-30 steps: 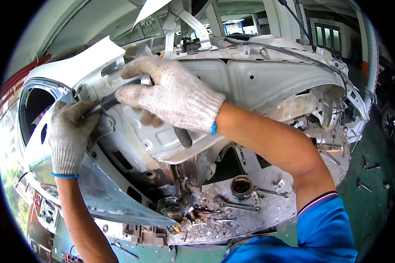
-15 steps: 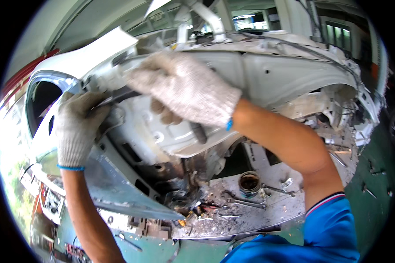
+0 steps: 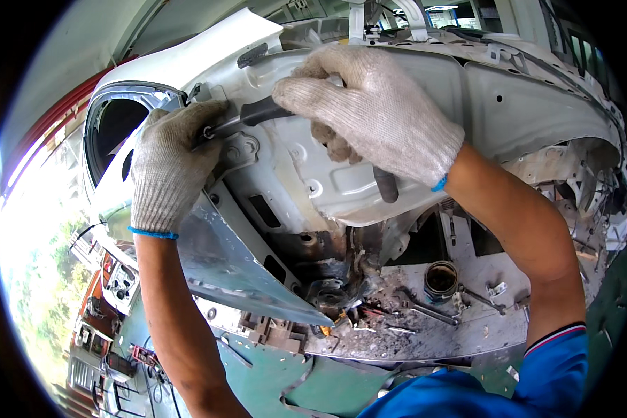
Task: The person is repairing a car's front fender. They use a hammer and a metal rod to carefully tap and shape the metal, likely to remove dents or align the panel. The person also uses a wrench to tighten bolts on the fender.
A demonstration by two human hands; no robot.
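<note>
My left hand [image 3: 174, 164], in a white knitted glove with a blue cuff edge, is closed around the metal end of a hand tool with a dark grip [image 3: 263, 111]. My right hand [image 3: 369, 111], gloved alike, has its fingers closed at the other end of that grip. Below the right palm juts a second dark rounded handle [image 3: 385, 184]; whether it belongs to the same tool is hidden by the glove. Both hands are in front of a stripped pale car body panel [image 3: 397, 70], with the left one beside a hinge bracket [image 3: 242, 148] above the bluish door panel [image 3: 237, 251].
Below the body, a dirty pale board [image 3: 369, 341] bears an open can [image 3: 440, 279], an adjustable wrench [image 3: 425, 308] and scattered debris. A strap [image 3: 296, 383] trails over the green floor [image 3: 258, 390]. Bent metal edges of the wheel arch [image 3: 592, 153] stand at right.
The whole view has shifted, so the car body and both hands appear farther right. My hands keep their hold on the tool and stay by the hinge bracket.
</note>
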